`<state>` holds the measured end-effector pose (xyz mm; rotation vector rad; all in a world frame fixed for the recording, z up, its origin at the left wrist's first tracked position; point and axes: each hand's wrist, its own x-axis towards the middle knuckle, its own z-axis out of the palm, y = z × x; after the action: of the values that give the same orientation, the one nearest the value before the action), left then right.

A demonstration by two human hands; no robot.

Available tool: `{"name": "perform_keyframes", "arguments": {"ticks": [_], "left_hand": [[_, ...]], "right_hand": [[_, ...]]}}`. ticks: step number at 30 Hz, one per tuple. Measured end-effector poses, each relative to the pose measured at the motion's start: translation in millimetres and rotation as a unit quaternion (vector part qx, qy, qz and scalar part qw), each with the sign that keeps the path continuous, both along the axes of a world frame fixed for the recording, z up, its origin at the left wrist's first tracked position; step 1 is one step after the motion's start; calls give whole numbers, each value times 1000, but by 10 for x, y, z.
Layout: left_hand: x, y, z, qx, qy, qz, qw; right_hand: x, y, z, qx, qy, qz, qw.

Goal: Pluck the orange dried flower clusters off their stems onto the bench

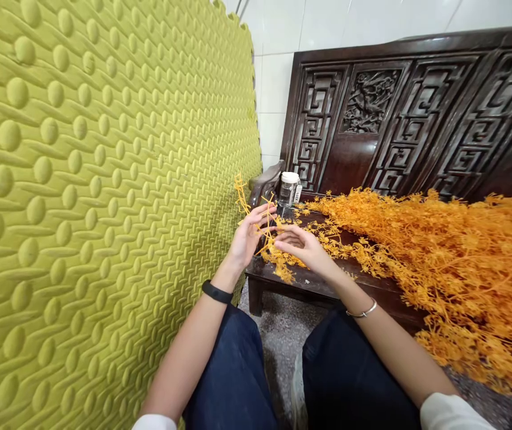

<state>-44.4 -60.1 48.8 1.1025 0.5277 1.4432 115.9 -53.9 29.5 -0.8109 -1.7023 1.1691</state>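
My left hand holds a thin orange plastic flower sprig, with its bare stems crossing between the fingers and thumb. Part of the sprig sticks up past the fingertips, over the bench's arm. From the right, my right hand meets it with bent fingers and thumb, closed loosely at the stems; the exact grip is partly hidden. Loose orange flower tips lie beneath both hands on the dark wooden bench. Along the seat to the right spreads a big heap of orange artificial flower branches.
A clear jar with a white lid stands at the seat's left end, by the armrest. The carved bench back rises behind. A yellow-green textured foam mat stands upright along my left. Speckled floor shows between my knees.
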Motion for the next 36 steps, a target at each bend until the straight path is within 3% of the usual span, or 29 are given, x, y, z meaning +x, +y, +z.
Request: {"name": "perform_keyframes", "arguments": {"ticks": [6, 9, 12, 15, 18, 23, 27, 31, 36], "left_hand": [[19, -5, -27, 4, 22, -45, 999], [112, 20, -89, 6, 42, 10, 999], [221, 59, -169, -42, 46, 94, 994], [290, 97, -225, -109, 50, 88, 989], [343, 125, -240, -101, 48, 69, 991], [554, 204, -279, -60, 25, 146, 987], [781, 300, -326, -73, 35, 180, 980], [882, 368, -231, -110, -16, 205, 972], [1020, 408, -19, -144, -128, 151, 969]], "right_hand": [[25, 53, 37, -28, 68, -33, 997], [51, 55, 53, -34, 57, -36, 997], [43, 63, 5, -31, 36, -48, 998], [25, 80, -57, -8, 51, -98, 994], [30, 85, -79, 4, 71, -135, 988], [136, 121, -56, 14, -2, -113, 994], [272, 200, -60, 22, -46, -122, 991], [290, 129, -11, 34, -127, -128, 983], [273, -10, 179, 78, -157, -203, 963]]}}
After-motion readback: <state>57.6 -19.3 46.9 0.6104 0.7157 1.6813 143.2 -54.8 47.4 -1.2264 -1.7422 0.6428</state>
